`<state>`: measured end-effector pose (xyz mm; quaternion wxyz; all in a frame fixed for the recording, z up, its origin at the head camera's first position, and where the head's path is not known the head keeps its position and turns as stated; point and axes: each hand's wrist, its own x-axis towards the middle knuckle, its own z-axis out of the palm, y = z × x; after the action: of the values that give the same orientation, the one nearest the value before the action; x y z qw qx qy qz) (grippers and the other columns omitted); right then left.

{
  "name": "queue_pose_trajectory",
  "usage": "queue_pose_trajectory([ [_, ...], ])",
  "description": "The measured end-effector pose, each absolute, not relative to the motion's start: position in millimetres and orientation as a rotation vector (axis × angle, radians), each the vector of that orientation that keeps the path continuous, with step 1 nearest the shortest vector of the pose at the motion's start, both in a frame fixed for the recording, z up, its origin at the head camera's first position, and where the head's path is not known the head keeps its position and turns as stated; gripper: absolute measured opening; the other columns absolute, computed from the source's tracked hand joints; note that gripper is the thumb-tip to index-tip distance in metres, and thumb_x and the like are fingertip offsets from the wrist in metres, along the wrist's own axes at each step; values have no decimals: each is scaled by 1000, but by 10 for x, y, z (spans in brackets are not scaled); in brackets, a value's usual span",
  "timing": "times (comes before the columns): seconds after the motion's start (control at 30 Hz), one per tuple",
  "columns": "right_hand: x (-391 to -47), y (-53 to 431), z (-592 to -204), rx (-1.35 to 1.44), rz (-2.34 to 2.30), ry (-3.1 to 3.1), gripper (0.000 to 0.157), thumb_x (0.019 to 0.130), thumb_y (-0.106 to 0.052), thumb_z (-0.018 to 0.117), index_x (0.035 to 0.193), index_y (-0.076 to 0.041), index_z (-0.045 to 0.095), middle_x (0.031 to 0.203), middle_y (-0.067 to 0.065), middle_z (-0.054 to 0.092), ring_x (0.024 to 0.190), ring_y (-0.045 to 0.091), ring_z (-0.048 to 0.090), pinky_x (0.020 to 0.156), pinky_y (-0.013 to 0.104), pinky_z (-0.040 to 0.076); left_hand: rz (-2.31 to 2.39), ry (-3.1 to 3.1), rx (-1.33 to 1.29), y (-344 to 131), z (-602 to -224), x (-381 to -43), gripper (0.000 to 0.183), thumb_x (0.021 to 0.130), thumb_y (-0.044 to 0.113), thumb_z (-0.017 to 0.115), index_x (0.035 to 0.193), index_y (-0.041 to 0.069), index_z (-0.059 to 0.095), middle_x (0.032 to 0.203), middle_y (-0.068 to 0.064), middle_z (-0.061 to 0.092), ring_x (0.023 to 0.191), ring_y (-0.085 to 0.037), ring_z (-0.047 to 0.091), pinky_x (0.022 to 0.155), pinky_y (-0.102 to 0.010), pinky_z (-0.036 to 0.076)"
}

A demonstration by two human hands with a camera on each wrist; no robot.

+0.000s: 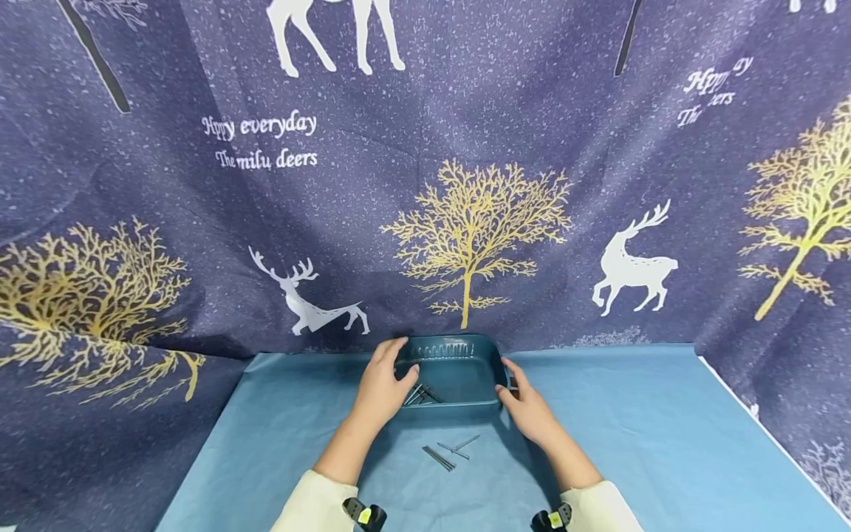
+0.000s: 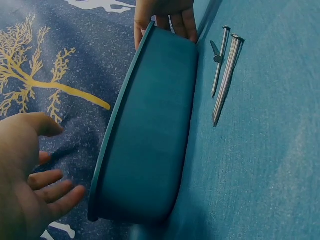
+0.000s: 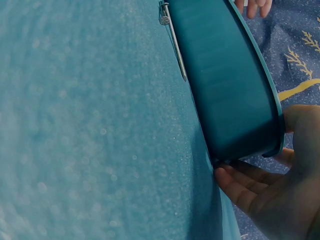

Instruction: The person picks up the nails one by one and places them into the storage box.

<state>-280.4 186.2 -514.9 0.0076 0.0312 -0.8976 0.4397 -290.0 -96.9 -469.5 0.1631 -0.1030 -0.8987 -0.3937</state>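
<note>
A dark teal plastic bin (image 1: 452,411) rests on the blue cloth, with several nails (image 1: 422,395) lying in its left end. My left hand (image 1: 380,383) is at the bin's left end, its thumb over the inside; the left wrist view shows its fingers relaxed and apart from the rim. At the opposite end, my right hand (image 1: 530,408) grips the bin, thumb by the rim and fingers at the bottom edge in the right wrist view. In front of the bin lie more long nails (image 1: 439,458), some side by side and two crossed.
A blue cloth (image 1: 618,414) covers the table. Behind it hangs a dark curtain (image 1: 425,295) printed with deer and golden trees, close to the bin's far side. The table's right edge (image 1: 758,425) slants toward the front.
</note>
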Motion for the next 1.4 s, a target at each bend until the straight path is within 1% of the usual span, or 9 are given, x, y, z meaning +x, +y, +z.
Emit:
queue_pose_trajectory([
  [0.07,-2804,1863,-5147,99,1382,-2808,62,106,-30,50,161,-19,24,145,33,50,126,42,60,104,61,45,-1136,-2561,-288,-975,-4687,-2893,62,95,27,70,150,10,48,152,-13,47,134,-37,54,107,-53,48],
  [0.17,-2807,1867,-5147,101,1388,-2810,62,106,-31,50,161,-20,24,146,32,49,127,41,59,104,61,46,-1142,-2556,-291,-982,-4671,-2872,64,96,30,69,152,11,45,156,-12,44,140,-37,48,111,-57,43],
  [0.23,-2810,1870,-5151,99,1386,-2813,62,106,-31,50,161,-20,24,146,32,49,127,41,60,103,61,46,-1137,-2553,-299,-986,-4669,-2865,64,96,30,69,152,11,45,156,-13,44,141,-38,47,111,-58,42],
  [0.47,-2810,1866,-5160,96,1386,-2812,61,106,-31,50,161,-20,24,146,31,50,126,41,60,102,61,46,-1125,-2584,-296,-999,-4669,-2840,66,97,36,66,154,14,43,159,-12,42,143,-38,46,112,-58,42],
  [0.6,-2807,1863,-5156,96,1379,-2804,61,106,-30,51,161,-19,25,144,32,52,125,40,61,103,61,46,-1138,-2590,-303,-1015,-4676,-2832,66,97,36,66,155,15,42,159,-12,41,144,-38,45,112,-59,41],
  [0.87,-2800,1870,-5153,111,1384,-2791,60,106,-28,52,160,-18,27,141,32,54,123,40,63,103,61,46,-1151,-2630,-312,-1037,-4662,-2760,68,97,38,66,157,23,37,161,-10,39,146,-37,41,113,-61,39],
  [1.1,-2797,1874,-5155,121,1385,-2796,60,106,-28,51,160,-18,26,142,32,53,124,41,62,103,61,46,-1164,-2633,-340,-1039,-4669,-2647,68,97,37,67,157,29,37,161,-5,40,146,-36,41,111,-62,40],
  [1.23,-2802,1870,-5157,126,1374,-2798,61,106,-28,51,160,-18,26,142,32,53,123,41,62,103,62,45,-1178,-2626,-344,-1056,-4698,-2574,67,96,36,68,156,29,39,160,-5,41,147,-35,41,112,-62,40],
  [1.4,-2807,1866,-5163,118,1378,-2792,61,106,-29,52,160,-18,27,141,31,55,123,40,62,103,60,46,-1174,-2588,-334,-1091,-4741,-2528,64,96,32,69,154,25,43,157,-8,45,145,-36,43,111,-61,40],
])
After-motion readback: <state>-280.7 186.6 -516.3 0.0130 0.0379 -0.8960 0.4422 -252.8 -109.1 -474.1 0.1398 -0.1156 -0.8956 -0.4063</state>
